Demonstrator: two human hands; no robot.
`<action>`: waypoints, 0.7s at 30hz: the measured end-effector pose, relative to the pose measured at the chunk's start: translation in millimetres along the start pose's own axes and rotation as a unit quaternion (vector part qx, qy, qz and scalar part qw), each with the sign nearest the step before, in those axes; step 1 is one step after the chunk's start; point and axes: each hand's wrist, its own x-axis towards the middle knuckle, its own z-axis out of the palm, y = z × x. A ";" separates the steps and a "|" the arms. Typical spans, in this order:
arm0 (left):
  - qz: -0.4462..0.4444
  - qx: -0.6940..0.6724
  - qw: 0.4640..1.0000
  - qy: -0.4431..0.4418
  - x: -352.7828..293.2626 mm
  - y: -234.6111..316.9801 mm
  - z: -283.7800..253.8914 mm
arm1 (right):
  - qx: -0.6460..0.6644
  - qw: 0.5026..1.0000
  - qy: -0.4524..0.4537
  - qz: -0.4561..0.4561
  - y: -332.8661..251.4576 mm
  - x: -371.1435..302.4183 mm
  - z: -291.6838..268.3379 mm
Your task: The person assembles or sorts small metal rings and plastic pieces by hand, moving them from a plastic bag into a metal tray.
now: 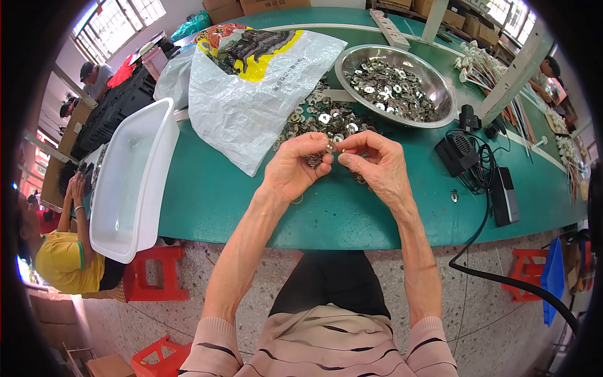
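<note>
Over the green table, my left hand [294,164] is closed round a few small shiny metal pieces [314,160], one pinched upright between thumb and forefinger. My right hand [377,162] meets it fingertip to fingertip, thumb and forefinger pressed together at that piece's edge. Whatever sits in the right pinch is too small to make out. Just beyond both hands lies a loose heap of flat metal pieces [323,118], several of them round with a hole. Farther back, a wide steel bowl [447,108] holds many more of the same kind.
A white plastic sack [251,94] lies left of the heap, beside a white tub [164,169] at the table's edge. Black adapters [457,154] and cables lie at right; a thick black hose [502,283] hangs there. A person in yellow [61,261] works at far left.
</note>
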 end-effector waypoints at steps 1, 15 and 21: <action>0.013 -0.012 1.000 -0.009 -0.2 2.5 -0.5 | -0.016 1.000 0.018 0.005 2.0 0.5 -1.7; 0.030 -0.011 0.999 -0.023 4.0 4.6 -7.0 | -0.351 0.936 0.003 0.005 14.2 -0.1 -12.2; 0.028 0.020 0.999 -0.005 0.0 4.4 -2.4 | -0.162 0.983 0.007 0.082 5.9 1.5 -10.9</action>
